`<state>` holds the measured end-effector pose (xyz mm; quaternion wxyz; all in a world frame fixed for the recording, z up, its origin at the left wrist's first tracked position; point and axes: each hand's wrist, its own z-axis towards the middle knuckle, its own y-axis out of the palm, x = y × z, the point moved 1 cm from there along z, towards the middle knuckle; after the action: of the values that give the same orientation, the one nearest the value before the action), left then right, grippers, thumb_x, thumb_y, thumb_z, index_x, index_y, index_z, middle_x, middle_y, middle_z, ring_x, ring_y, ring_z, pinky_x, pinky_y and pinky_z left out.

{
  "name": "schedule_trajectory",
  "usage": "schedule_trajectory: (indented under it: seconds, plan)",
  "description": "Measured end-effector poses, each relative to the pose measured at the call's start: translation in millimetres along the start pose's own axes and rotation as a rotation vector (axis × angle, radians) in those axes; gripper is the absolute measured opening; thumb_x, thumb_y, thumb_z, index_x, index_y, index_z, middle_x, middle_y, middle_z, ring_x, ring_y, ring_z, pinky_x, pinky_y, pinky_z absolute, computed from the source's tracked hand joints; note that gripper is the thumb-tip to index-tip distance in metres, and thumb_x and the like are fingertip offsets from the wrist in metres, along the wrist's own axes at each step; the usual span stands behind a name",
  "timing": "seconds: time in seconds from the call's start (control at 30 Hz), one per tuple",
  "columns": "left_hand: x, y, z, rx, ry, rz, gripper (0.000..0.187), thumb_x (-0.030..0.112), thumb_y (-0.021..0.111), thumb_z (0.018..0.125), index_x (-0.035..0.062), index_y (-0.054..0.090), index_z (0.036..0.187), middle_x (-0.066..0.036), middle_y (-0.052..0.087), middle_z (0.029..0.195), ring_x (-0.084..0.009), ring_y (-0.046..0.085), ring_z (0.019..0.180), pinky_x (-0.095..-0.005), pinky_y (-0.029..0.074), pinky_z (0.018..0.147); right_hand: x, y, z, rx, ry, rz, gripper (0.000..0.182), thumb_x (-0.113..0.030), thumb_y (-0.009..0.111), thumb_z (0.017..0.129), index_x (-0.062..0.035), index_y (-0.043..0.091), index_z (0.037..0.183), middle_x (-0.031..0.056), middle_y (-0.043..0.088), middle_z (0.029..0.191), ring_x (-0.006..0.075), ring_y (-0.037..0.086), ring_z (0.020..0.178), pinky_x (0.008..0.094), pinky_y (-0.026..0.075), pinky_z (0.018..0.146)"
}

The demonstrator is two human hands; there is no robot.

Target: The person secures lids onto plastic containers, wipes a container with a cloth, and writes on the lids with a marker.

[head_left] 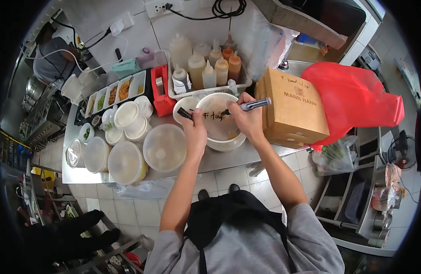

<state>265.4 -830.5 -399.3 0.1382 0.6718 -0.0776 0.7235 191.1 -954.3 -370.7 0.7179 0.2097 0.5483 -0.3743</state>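
Observation:
My right hand point(247, 120) grips a marker pen point(257, 104), its tip down on the translucent lid point(218, 129) of a round white tub. Black handwriting shows on that lid, partly covered by my right hand and the pen. Between the thumb and fingers of my left hand point(196, 134) is a black marker cap point(185, 113), held at the left side of the tub. Another white tub point(180, 106) stands partly hidden behind my left hand. To the right of my right hand sits a brown cardboard box point(292, 105) with handwriting on top.
Several lidded tubs point(164, 147) line the counter's left part. A basket point(170, 94) of sauce bottles, a red dispenser point(162, 93) and food trays point(112, 97) stand behind. A red plastic bag point(352, 98) lies right of the box. Another person point(60, 59) is at the far left.

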Motion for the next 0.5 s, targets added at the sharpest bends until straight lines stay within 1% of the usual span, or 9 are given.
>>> schedule_trajectory:
  seconds: [0.07, 0.17, 0.23, 0.27, 0.3, 0.33, 0.37, 0.43, 0.5]
  plan:
    - [0.0, -0.2, 0.2, -0.003, 0.0, 0.023, 0.03, 0.028, 0.043, 0.09, -0.0007, 0.037, 0.094, -0.007, 0.044, 0.082, -0.015, 0.043, 0.073, -0.029, 0.038, 0.068, -4.3, 2.5, -1.2, 0.024, 0.025, 0.024, 0.028, -0.015, 0.062, 0.067, -0.0011, 0.042, 0.054, -0.0006, 0.041, 0.047, 0.0046, 0.036, 0.047, 0.0239, 0.031, 0.042]
    - [0.9, 0.7, 0.2, -0.011, -0.015, -0.028, 0.032, 0.029, 0.042, 0.09, -0.0017, 0.037, 0.096, -0.008, 0.045, 0.084, -0.0159, 0.044, 0.075, -0.0294, 0.038, 0.069, -10.4, 4.1, -3.3, -0.004, 0.031, -0.007, 0.026, -0.014, 0.062, 0.067, -0.0004, 0.044, 0.055, 0.0, 0.043, 0.047, 0.0058, 0.038, 0.046, 0.0243, 0.032, 0.041]
    - [-3.4, -1.1, 2.3, -0.016, -0.016, 0.039, 0.034, 0.03, 0.042, 0.09, -0.0027, 0.037, 0.097, -0.009, 0.046, 0.084, -0.0162, 0.044, 0.076, -0.0292, 0.038, 0.069, -8.4, 5.1, -3.0, -0.006, 0.013, -0.012, 0.026, -0.014, 0.063, 0.067, -0.0002, 0.044, 0.055, 0.0004, 0.044, 0.047, 0.0063, 0.038, 0.045, 0.0246, 0.032, 0.041]
    - [-4.1, -1.2, 3.1, -0.016, -0.018, 0.04, 0.034, 0.03, 0.042, 0.09, -0.0027, 0.037, 0.097, -0.009, 0.046, 0.084, -0.0162, 0.044, 0.076, -0.0292, 0.038, 0.069, -5.3, 3.5, -2.1, -0.029, -0.03, -0.052, 0.025, -0.013, 0.063, 0.07, -0.0027, 0.043, 0.057, -0.0005, 0.045, 0.048, 0.005, 0.041, 0.044, 0.0218, 0.033, 0.04]
    - [-3.8, -1.0, 3.2, -0.009, 0.021, 0.065, 0.034, 0.03, 0.042, 0.09, -0.0028, 0.037, 0.098, -0.01, 0.046, 0.084, -0.0164, 0.044, 0.076, -0.0293, 0.038, 0.069, -3.4, 3.5, -1.8, -0.051, -0.071, -0.091, 0.026, -0.013, 0.063, 0.072, -0.0053, 0.042, 0.058, -0.0013, 0.046, 0.049, 0.0037, 0.044, 0.043, 0.0189, 0.034, 0.039]
    - [-2.4, -0.9, 2.8, -0.004, 0.062, 0.091, 0.035, 0.031, 0.042, 0.09, -0.003, 0.036, 0.098, -0.01, 0.046, 0.083, -0.0166, 0.044, 0.075, -0.0293, 0.038, 0.069, -2.2, 4.8, -1.7, -0.05, -0.067, -0.089, 0.026, -0.013, 0.063, 0.072, -0.0053, 0.042, 0.058, -0.0013, 0.046, 0.049, 0.0037, 0.044, 0.043, 0.0189, 0.034, 0.039]
    - [-0.3, -1.2, 1.8, -0.006, 0.06, 0.095, 0.035, 0.031, 0.042, 0.09, -0.003, 0.036, 0.098, -0.01, 0.046, 0.083, -0.0166, 0.044, 0.075, -0.0293, 0.038, 0.069, -1.6, 5.7, -1.5, -0.047, -0.076, -0.106, 0.026, -0.012, 0.063, 0.072, -0.0052, 0.042, 0.058, -0.0013, 0.046, 0.049, 0.0037, 0.045, 0.043, 0.019, 0.034, 0.039]
    - [6.8, -0.8, -0.6, -0.039, -0.026, 0.032, 0.036, 0.032, 0.042, 0.09, -0.0033, 0.036, 0.098, -0.011, 0.046, 0.084, -0.0173, 0.044, 0.075, -0.0302, 0.038, 0.071, -7.5, 7.5, -2.4, -0.042, -0.082, -0.124, 0.026, -0.012, 0.063, 0.072, -0.0051, 0.042, 0.058, -0.0013, 0.046, 0.049, 0.0037, 0.045, 0.043, 0.0191, 0.034, 0.039]
    - [4.6, -1.4, 0.0, -0.051, -0.039, 0.027, 0.037, 0.032, 0.042, 0.09, -0.0034, 0.036, 0.098, -0.011, 0.046, 0.083, -0.0175, 0.044, 0.075, -0.0307, 0.038, 0.071, -16.2, 9.0, -3.1, -0.033, 0.041, -0.007, 0.024, -0.012, 0.063, 0.067, -0.001, 0.045, 0.055, 0.001, 0.046, 0.047, 0.0054, 0.04, 0.044, 0.0241, 0.034, 0.041]
